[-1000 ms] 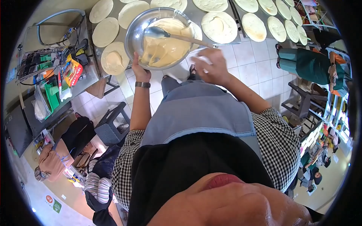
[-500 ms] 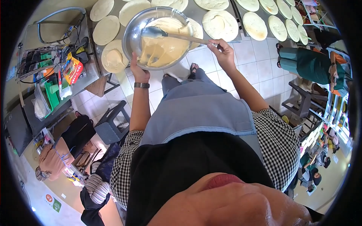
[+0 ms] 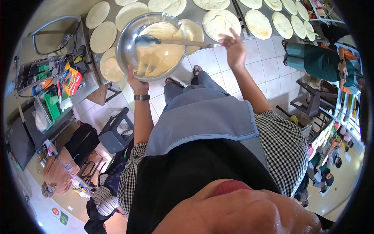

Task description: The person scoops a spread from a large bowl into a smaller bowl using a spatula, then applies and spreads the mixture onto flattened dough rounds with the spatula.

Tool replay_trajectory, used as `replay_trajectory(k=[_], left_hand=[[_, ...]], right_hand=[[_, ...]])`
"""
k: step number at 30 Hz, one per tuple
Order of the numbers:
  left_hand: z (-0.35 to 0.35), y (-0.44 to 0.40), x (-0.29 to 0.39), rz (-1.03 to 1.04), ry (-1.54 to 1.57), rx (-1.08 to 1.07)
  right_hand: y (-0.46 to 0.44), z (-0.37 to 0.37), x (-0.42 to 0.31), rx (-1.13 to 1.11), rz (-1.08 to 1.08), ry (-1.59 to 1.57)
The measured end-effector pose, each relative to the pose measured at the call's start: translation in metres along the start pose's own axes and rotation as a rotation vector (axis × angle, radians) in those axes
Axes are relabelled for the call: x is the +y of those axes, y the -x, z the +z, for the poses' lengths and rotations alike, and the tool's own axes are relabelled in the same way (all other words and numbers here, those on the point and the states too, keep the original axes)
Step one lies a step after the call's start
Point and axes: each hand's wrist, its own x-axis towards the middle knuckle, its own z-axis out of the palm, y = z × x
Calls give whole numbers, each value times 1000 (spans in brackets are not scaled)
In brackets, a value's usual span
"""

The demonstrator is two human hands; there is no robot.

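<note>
A large metal bowl (image 3: 124,46) holds thick, pale yellow cream (image 3: 165,54). My left hand (image 3: 137,81) grips its near-left rim. Inside lies a big spoon (image 3: 183,42) with a dark head and a wooden handle, which juts over the bowl's right rim. Just beyond the handle's end, my right hand (image 3: 235,50) is raised with its fingers apart and nothing in them. Its fingertips are close to a flat round bread (image 3: 212,33) with a dollop of cream on top. The bowl partly covers another round bread (image 3: 194,37).
More round breads (image 3: 103,37) lie on the metal table (image 3: 191,13) and on a second table at the right. At the left, a side table carries a red-yellow packet (image 3: 72,80) and green trays. A plastic stool (image 3: 117,130) stands below. Other people are on both sides.
My right hand has let go of the spoon handle, and its fingers have spread. The spoon now rests in the bowl. The bowl and my left hand have shifted slightly left in view.
</note>
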Motion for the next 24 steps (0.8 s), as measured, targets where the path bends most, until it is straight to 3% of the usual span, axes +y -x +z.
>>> replay_trajectory(k=[2,4,5,7,8,10,14,16,24], left_hand=[[0,5,4,19,3,-4],[0,3,7,35,-14,10],[-1,3,8,60,-26,29],[-2,6,14,36,-20,43],[-7,7,16,36,-28,33],[-16,10,22,19,-21,13],[-5,20,39,11,-68,66],[-6,21,41,-2,-68,54],[9,16,26,19,-69,49]], right_hand=[[-27,-47,-4,279,29,-460],[-72,-138,23,670,-36,-783],[-88,-177,35,680,-39,-787],[-101,-225,55,1177,-106,-1040],[-101,-233,65,1180,-107,-1042],[-102,-241,79,1424,-262,-1274],[-125,-237,108,1522,-347,-1382],[-142,-241,123,1698,-377,-1551],[-144,-195,139,1533,-86,-1291]])
